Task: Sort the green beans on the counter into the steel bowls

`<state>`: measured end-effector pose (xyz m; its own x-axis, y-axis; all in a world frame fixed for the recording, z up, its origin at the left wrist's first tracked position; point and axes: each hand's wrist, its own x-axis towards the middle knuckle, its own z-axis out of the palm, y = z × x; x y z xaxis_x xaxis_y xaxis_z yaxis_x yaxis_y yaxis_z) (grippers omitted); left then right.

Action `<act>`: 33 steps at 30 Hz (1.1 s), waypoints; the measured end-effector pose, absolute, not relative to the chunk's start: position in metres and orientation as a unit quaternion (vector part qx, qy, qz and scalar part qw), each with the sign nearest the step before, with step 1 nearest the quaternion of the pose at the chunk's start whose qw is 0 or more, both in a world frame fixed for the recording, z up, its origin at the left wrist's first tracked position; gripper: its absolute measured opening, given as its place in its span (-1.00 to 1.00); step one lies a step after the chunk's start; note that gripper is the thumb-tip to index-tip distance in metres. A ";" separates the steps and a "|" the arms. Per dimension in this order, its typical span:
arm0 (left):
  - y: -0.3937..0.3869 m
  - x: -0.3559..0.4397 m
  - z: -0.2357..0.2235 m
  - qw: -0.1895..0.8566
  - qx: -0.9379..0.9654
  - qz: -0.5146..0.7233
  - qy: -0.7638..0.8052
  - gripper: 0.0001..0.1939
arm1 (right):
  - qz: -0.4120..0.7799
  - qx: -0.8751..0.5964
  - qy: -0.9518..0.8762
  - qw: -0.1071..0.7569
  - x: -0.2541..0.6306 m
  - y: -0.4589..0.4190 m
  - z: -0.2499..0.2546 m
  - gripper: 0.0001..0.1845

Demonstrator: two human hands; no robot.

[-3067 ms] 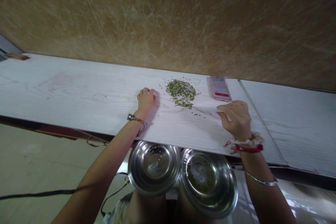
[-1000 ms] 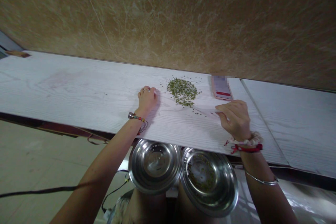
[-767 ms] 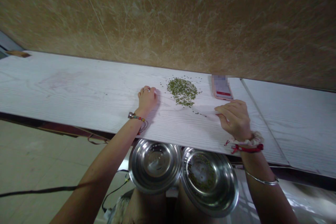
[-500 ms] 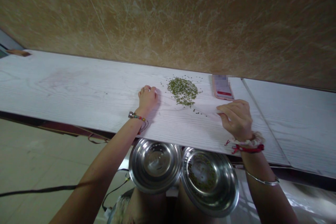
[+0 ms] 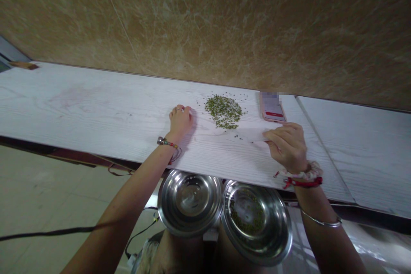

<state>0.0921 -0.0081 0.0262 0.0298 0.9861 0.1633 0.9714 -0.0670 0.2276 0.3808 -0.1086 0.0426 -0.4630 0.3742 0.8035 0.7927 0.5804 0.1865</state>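
A loose pile of mung beans (image 5: 224, 111), with white grains among them, lies on the white wood-grain table (image 5: 144, 102). To its left rests my left hand (image 5: 180, 120), fingers curled under; whether anything is inside them is hidden. My right hand (image 5: 287, 144) pinches a thin, pale, blurred stick (image 5: 258, 136) between thumb and fingers. It points left towards a few stray beans (image 5: 238, 137) just below the pile. Below the table edge, a steel bowl (image 5: 272, 239) has beans in its bottom. The steel bowl (image 5: 163, 218) beside it has a few white grains inside.
A phone (image 5: 272, 107) with a pink case lies behind my right hand, near the marbled wall (image 5: 205, 25). A brown piece (image 5: 24, 65) is at the table's far left. A dark cable (image 5: 48, 234) runs past my left forearm.
The short row of stray beans below the pile has thinned to a few. My right hand has shifted slightly left with the stick over the last half second. My left hand stays put.
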 end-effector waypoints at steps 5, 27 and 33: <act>-0.008 0.092 0.026 0.030 0.716 0.144 0.682 -0.61 | -0.266 -0.367 -0.808 0.377 0.381 -0.109 0.043 -0.80; -0.008 0.092 0.025 0.027 0.719 0.143 0.680 -0.59 | -0.244 -0.381 -0.809 0.375 0.380 -0.107 0.040 -0.80; -0.008 0.092 0.026 0.029 0.718 0.143 0.681 -0.60 | -0.221 -0.352 -0.821 0.393 0.379 -0.108 0.042 -0.81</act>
